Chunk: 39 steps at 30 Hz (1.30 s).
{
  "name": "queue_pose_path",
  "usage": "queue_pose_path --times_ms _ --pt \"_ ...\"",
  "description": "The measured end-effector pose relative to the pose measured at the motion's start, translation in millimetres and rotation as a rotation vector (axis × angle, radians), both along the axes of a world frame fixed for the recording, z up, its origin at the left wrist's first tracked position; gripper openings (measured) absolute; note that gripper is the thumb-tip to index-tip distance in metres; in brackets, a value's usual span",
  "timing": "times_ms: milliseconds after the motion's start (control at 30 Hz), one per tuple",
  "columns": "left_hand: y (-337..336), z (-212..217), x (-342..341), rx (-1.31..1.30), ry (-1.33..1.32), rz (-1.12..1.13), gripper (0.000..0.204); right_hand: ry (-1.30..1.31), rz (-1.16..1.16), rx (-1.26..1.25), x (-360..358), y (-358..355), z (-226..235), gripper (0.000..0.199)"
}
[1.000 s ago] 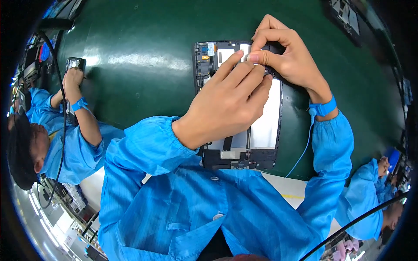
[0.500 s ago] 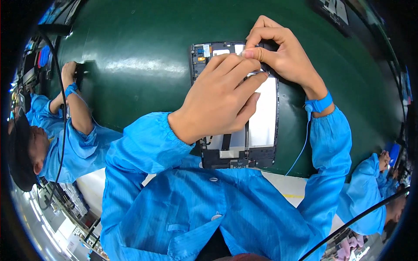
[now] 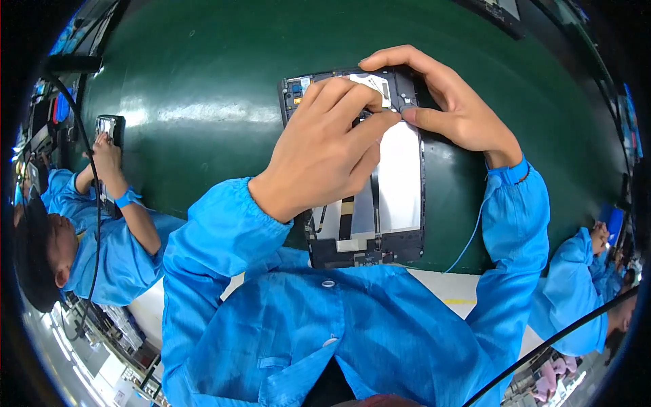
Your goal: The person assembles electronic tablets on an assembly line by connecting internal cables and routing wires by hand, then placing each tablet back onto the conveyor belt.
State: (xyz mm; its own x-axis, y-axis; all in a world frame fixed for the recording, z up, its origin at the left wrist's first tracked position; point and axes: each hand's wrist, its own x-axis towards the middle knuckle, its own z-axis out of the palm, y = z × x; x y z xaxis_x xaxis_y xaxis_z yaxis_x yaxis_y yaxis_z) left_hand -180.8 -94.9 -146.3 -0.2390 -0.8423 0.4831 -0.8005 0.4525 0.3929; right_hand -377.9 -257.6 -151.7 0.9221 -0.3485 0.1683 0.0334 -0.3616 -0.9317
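Note:
An opened tablet [image 3: 400, 183] lies in front of me with its inside facing up: black frame, silver-white panels, dark ribbon cables and small boards. Over its upper middle is my left hand [image 3: 325, 139], thumb and fingers drawn together in a pinch; what they hold, if anything, is hidden. My right hand [image 3: 458, 108] is at the tablet's upper right corner. Its index finger reaches along the top edge, and the thumb presses on the inner side near the left fingertips. A blue strap with a thin cord circles my right wrist.
The tablet rests on a green work table [image 3: 224, 61]. At left a person in blue handles another device [image 3: 108, 129]; a person in blue [image 3: 576, 292] sits at right. A dark device [image 3: 502, 15] lies at the far right edge. Black cables [image 3: 88, 136] cross both sides.
My right hand has left its pinch beside the left fingers and now spans the tablet's corner. Tablet and left hand have shifted slightly left. The person at left has moved, uncovering a device.

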Motion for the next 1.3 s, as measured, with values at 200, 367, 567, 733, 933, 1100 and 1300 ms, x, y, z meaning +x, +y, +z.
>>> queue_pose_path --times_ms 200,367,567,733,933,1100,1300 --pt "-0.4 0.5 1.0 0.006 0.006 0.01 0.036 0.012 0.012 0.021 1.3 -0.4 2.2 0.074" --pt "1.1 -2.7 1.1 -0.001 0.056 0.03 0.036 0.066 -0.014 0.028 4.3 2.2 7.7 0.074" --pt "12.7 3.2 18.2 -0.191 0.217 0.087 0.026 0.047 -0.006 0.008 3.9 3.3 5.2 0.065" --pt "49.9 11.6 43.3 -0.303 0.221 0.137 0.025 0.069 0.018 0.013 1.5 -0.3 10.5 0.061" --pt "94.3 -20.5 64.9 -0.528 0.194 -0.026 0.033 0.111 -0.088 -0.526 15.2 35.4 34.0 0.042" --pt "101.1 -7.7 66.9 -0.486 -0.082 -0.278 0.025 0.157 0.1 -0.617 33.7 90.0 54.9 0.019" --pt "98.3 -9.2 69.1 -0.289 -0.099 -0.421 0.027 0.206 0.08 -0.666 43.1 104.5 52.3 0.014"
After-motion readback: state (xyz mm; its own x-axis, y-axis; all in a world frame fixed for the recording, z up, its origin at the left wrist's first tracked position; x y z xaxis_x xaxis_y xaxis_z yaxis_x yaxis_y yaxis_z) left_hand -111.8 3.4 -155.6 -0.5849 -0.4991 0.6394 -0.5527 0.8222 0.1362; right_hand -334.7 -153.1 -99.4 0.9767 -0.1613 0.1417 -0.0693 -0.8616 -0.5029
